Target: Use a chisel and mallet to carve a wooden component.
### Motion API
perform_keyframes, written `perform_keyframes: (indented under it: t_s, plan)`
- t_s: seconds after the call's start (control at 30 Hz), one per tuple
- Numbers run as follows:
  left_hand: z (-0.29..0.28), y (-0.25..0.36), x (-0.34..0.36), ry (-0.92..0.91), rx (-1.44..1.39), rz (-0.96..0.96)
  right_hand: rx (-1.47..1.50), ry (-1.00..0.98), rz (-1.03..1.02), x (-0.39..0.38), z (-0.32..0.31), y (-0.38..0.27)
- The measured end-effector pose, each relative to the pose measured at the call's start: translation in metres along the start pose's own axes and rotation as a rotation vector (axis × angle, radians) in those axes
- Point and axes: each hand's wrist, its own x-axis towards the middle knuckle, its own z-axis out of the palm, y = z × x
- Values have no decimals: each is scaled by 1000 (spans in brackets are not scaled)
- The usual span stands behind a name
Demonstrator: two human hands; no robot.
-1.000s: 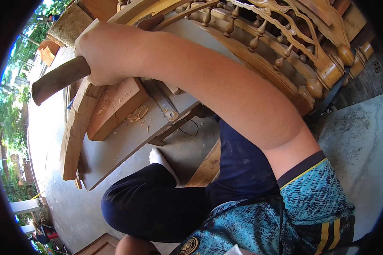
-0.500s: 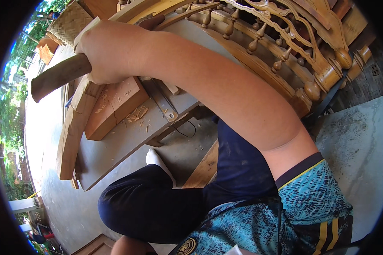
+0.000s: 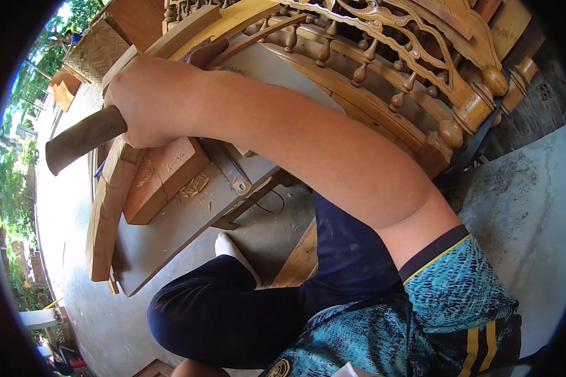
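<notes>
My right arm reaches across to the far left, and its closed hand (image 3: 154,100) grips a dark brown wooden rod (image 3: 85,139). One thick, blunt end of the rod sticks out to the left of the fist; the rest is hidden by the hand. Just below the fist runs a curved, pale wooden beam (image 3: 104,226), lying along the left side of a grey board (image 3: 170,242). Beside the beam sits a reddish wooden block (image 3: 160,188) with shavings on it. My left hand is out of view.
A handsaw (image 3: 233,176) lies on the board by the block, among loose shavings (image 3: 196,186). Another dark brown wooden piece (image 3: 207,53) rests beyond my forearm. Carved furniture with turned spindles (image 3: 371,56) stands at the back right. My bent leg (image 3: 226,308) is below the board.
The view has shifted, so the board, furniture and fist sit slightly lower and further left. My right hand still grips the rod, perhaps a little lower toward the beam.
</notes>
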Motion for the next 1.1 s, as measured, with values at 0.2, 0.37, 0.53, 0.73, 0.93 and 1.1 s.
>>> perform_keyframes:
  t_s: [0.2,0.37,0.53,0.73,0.93,1.1]
  plan:
    - [-2,-1,-1,-1,8,3,10,20,11,0,3,0]
    - [-3,1,0,-4,15,9,28,100,-17,-2,6,1]
    - [-4,3,2,-14,26,13,47,104,-1,-3,6,0]
    - [-4,5,4,-24,35,21,33,-30,33,-2,-1,-1]
    - [-5,5,3,-17,44,22,51,68,5,-1,3,-1]
    - [-6,4,2,-8,47,30,42,108,-14,-1,8,2]
